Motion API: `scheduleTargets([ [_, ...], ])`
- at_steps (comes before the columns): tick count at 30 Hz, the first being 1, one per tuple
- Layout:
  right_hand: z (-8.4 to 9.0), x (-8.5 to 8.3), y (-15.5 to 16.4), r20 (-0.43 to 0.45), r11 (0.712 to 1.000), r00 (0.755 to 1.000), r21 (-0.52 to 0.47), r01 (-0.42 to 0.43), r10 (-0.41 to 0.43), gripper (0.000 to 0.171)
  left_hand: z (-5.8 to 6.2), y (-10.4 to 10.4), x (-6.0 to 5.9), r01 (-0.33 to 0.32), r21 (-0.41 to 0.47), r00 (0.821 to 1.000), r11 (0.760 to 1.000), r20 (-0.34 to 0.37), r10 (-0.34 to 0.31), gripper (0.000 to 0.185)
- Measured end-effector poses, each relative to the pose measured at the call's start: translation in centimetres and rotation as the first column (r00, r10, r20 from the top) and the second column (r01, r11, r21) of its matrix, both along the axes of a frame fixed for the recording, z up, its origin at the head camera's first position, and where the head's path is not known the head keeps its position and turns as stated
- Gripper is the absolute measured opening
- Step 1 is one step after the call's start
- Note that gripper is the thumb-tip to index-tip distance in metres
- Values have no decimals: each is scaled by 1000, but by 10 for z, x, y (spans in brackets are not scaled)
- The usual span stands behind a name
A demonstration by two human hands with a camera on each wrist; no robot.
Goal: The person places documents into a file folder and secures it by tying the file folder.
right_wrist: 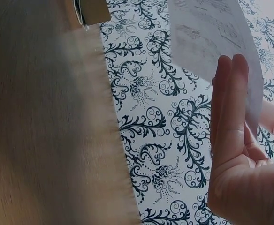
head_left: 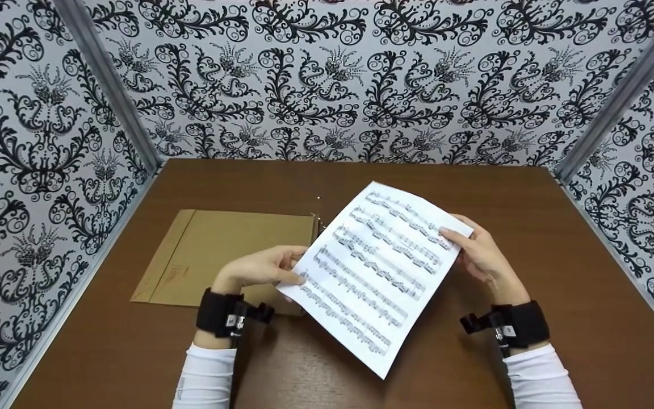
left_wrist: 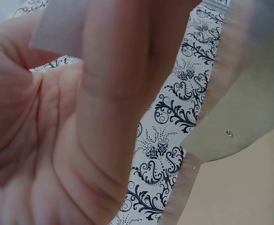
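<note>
A white sheet of printed music is held tilted above the brown table. My left hand pinches its left edge between thumb and fingers. On the other side, my right hand holds the right edge, thumb on top and fingers beneath. A brown paper envelope lies flat on the table under and behind the left hand. The left wrist view is filled by the palm, with a paper corner and the envelope flap. Straight fingers behind the sheet show in the right wrist view.
Black-and-white patterned walls close in the table on the left, back and right. A small metal clasp sits on the envelope flap. Bare table wood lies to the right of the sheet and along the front edge.
</note>
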State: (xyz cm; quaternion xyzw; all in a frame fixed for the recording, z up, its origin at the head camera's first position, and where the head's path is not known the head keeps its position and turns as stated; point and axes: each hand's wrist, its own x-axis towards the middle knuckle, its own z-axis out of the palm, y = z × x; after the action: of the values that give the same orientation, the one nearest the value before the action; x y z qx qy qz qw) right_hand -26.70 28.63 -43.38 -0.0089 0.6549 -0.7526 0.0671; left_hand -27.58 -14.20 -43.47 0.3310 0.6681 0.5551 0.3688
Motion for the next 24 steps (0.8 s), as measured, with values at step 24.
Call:
scheduleTargets([
  [24, -1, -2, 10, -17, 978, 996, 187, 92, -91, 62, 3, 2, 0, -206, -34, 978, 978, -13, 206, 47],
])
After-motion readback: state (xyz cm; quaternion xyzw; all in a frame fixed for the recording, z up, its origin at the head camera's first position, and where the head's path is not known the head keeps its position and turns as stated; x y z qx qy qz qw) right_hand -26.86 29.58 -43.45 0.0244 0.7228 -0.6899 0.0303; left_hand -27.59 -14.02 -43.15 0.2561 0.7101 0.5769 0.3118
